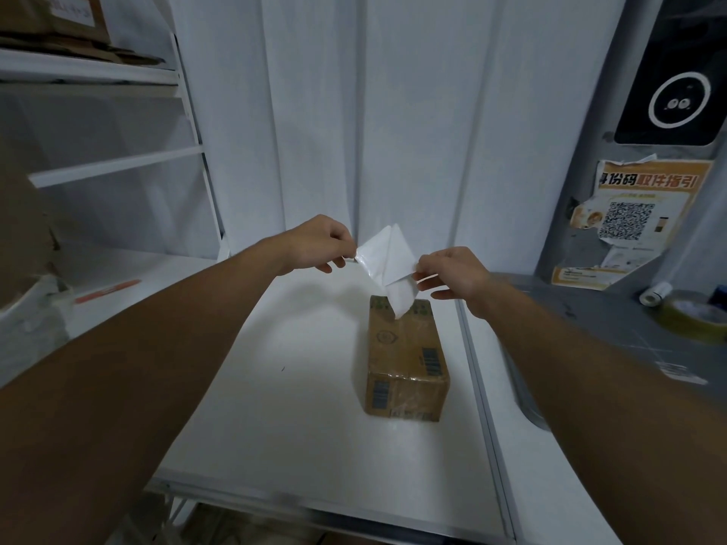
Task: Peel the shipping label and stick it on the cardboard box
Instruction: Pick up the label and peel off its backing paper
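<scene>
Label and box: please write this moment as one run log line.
step: peeling | left hand: pinches label | right hand: pinches label | box: on table, no label stuck

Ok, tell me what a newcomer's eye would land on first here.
First, the two hands, left hand and right hand, pulling a white label apart in mid-air at the centre. Just below it sits a taped cardboard box on the white table. At the right, an orange poster with a QR code.

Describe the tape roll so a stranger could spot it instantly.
Start at the grey counter on the right, below the torn orange QR poster. The brown tape roll lies flat near the right edge, beside a small white paper roll; it is the larger, yellowish-brown ring.
</scene>
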